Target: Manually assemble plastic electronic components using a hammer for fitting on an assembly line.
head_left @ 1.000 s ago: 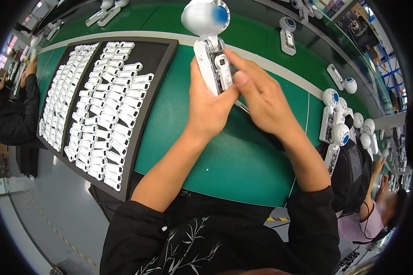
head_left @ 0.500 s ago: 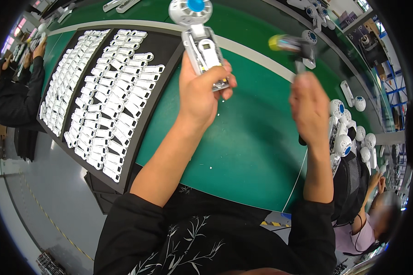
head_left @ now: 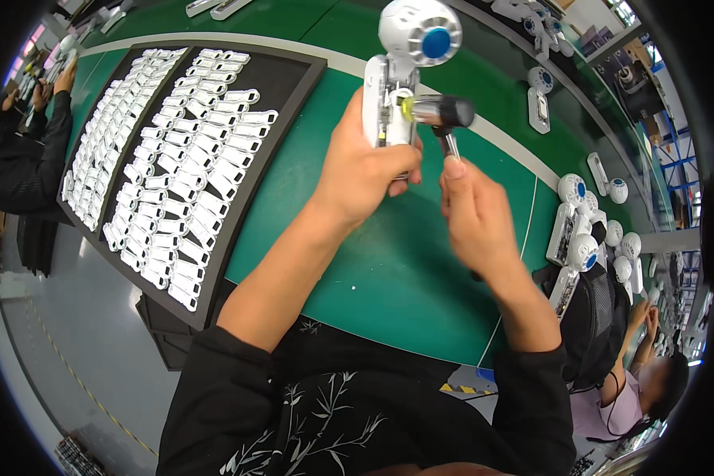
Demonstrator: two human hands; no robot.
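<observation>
My left hand (head_left: 363, 170) is closed around the handle of a white device with a round, vented head and a blue disc (head_left: 411, 30). It holds the device upright above the green table mat (head_left: 373, 301), with the inside of the handle partly showing. A small mallet (head_left: 443, 111) with a black end and a yellow end is gripped by its handle in my right hand (head_left: 478, 216). The yellow end is at the side of the device's handle, touching or nearly so. Motion blurs the mallet head slightly.
On the left lies a black tray (head_left: 234, 186) of white handle covers in rows. Several similar round-headed devices (head_left: 583, 252) are piled at the right by a black bag (head_left: 599, 317). More lie along the green conveyor belt (head_left: 325, 22). Other people sit at the far left and lower right.
The mallet has swung left from apart to the device's handle. My left hand has moved right with the device, which has turned so its blue disc faces more to the right.
</observation>
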